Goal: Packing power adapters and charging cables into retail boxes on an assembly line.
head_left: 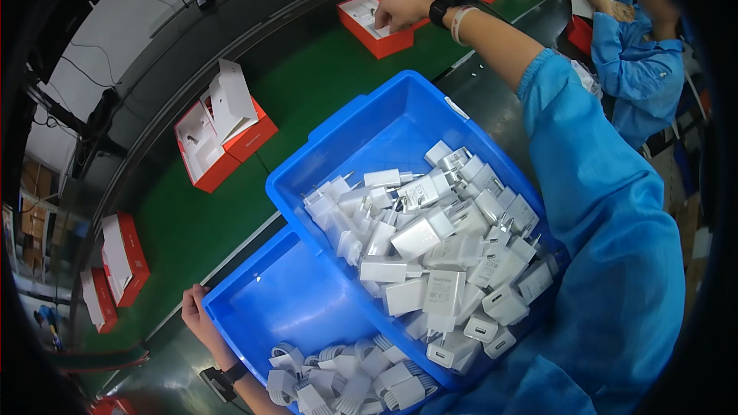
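Note:
My right hand (403, 12) reaches over an open orange-red box (378, 40) with a white inner tray. Its fingers are closed and point down into the tray; whatever they may hold is hidden. Down at the left, my left hand (200, 318) is curled at the corner of a blue bin (269, 284), gripping its edge. Bundles of coiled white cable (354, 392) with paper wraps lie in that bin. A second blue bin (361, 119) overlaps it at the upper right, heaped with white charger plugs (446, 292).
A green conveyor belt (300, 100) runs diagonally behind the bins. Another open box (207, 165) with a raised white flap sits on it, and more orange-red boxes (131, 257) stand at the left. A co-worker in a blue smock (642, 69) works at the upper right.

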Demonstrator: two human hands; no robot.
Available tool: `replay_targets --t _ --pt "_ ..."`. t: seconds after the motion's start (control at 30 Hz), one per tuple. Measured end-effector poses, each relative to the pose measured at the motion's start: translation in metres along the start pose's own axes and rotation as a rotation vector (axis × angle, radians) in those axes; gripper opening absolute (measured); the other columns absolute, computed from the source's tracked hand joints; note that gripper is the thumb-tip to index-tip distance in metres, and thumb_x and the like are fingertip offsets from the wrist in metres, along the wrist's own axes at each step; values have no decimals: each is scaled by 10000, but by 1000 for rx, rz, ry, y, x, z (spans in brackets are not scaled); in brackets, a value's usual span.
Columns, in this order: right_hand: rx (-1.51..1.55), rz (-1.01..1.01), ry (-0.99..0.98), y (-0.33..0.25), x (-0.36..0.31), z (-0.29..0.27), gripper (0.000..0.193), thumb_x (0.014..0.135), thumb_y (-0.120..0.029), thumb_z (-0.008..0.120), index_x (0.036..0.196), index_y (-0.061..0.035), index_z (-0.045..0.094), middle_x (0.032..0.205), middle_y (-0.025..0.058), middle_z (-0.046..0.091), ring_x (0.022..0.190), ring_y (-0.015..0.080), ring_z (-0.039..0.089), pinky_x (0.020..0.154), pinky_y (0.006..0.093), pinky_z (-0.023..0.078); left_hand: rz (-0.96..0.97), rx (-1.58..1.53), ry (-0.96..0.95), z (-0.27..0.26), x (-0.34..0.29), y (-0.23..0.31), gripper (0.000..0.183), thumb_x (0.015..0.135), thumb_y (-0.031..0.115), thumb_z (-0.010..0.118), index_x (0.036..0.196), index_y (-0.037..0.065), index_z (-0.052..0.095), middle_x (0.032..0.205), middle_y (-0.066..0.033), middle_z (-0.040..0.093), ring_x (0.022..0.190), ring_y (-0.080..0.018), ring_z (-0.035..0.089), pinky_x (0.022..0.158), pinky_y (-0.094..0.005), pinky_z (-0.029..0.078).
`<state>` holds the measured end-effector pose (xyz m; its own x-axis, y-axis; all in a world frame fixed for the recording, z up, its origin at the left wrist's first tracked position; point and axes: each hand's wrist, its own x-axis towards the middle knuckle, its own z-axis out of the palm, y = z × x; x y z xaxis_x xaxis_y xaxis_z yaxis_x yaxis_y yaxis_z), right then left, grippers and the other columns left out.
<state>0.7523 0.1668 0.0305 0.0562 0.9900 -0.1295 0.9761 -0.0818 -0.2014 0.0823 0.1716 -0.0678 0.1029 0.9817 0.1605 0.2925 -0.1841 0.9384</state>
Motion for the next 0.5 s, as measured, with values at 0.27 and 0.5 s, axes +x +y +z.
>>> replay_targets --t 0.27,0.5 --pt "-219 6 82 22 6 7 421 739 21 641 1147 -66 695 1059 141 715 919 300 690 788 377 538 26 -2 -10 0 1 4 335 1012 201 539 711 58 509 646 44 469 578 -32 372 515 -219 305" --pt "-63 -212 484 -27 -50 -8 299 864 -42 559 1142 -25 666 1059 139 685 961 259 659 873 363 519 20 -3 -3 0 -1 6 348 1018 209 528 706 57 498 644 42 471 578 -31 374 515 -218 308"
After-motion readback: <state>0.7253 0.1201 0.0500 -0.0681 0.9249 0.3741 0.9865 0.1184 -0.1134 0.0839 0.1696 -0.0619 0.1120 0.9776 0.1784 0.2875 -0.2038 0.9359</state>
